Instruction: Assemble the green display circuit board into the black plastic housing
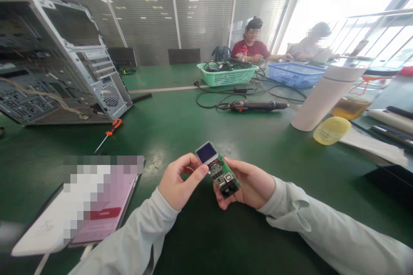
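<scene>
Between my two hands, above the green table (pixel 167 124), is a small green circuit board (pixel 221 171) with a dark little screen (pixel 207 153) at its upper left end and a black connector at its lower end. My left hand (pixel 180 178) pinches the board's left edge just below the screen, thumb on top. Along the right side, my right hand (pixel 248 182) grips the board, its fingers curling underneath and partly hidden. The board is tilted, with its component side facing up.
An open metal computer case (pixel 80 64) stands at left, an orange screwdriver (pixel 112 128) before it. A phone and a tablet (pixel 109 210) lie lower left. Behind are an electric screwdriver (pixel 254 106), green basket (pixel 226 78) and blue basket (pixel 290 75). A white tumbler (pixel 322 99) stands right. Two people sit beyond.
</scene>
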`<action>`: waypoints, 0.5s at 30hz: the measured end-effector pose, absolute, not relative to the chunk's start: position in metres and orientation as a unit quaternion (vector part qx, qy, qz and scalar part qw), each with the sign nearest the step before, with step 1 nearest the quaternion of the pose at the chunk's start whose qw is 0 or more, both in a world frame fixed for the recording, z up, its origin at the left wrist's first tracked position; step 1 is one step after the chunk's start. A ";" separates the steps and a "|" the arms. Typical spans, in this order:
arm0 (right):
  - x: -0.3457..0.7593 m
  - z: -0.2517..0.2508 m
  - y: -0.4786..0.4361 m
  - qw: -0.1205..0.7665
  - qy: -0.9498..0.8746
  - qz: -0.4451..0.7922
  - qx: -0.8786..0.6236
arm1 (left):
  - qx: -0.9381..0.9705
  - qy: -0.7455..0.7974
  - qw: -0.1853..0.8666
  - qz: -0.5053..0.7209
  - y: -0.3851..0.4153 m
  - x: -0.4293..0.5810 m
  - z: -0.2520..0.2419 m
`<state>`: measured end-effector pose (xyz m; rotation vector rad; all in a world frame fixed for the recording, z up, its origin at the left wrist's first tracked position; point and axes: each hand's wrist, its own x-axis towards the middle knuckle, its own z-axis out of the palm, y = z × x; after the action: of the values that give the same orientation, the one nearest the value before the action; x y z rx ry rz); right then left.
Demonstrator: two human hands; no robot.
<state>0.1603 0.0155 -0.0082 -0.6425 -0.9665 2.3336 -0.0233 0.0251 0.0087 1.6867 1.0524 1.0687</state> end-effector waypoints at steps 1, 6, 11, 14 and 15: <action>0.160 -0.009 0.016 0.266 -0.351 0.868 -0.228 | 0.673 0.422 0.432 0.427 0.025 -0.023 0.009; 0.164 -0.012 0.019 0.313 -0.348 0.866 -0.173 | 0.668 0.437 0.427 0.425 0.026 -0.023 0.010; 0.168 -0.012 0.020 0.328 -0.353 0.864 -0.148 | 0.670 0.447 0.416 0.421 0.027 -0.023 0.010; 0.167 -0.010 0.020 0.340 -0.409 0.825 -0.189 | 0.668 0.452 0.414 0.423 0.027 -0.023 0.010; 0.167 -0.009 0.020 0.342 -0.435 0.805 -0.213 | 0.665 0.453 0.415 0.425 0.027 -0.023 0.010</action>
<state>0.1666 0.0198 -0.0092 -0.5547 -1.1318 2.0925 -0.0233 0.0267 0.0102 1.6710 1.1384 1.0674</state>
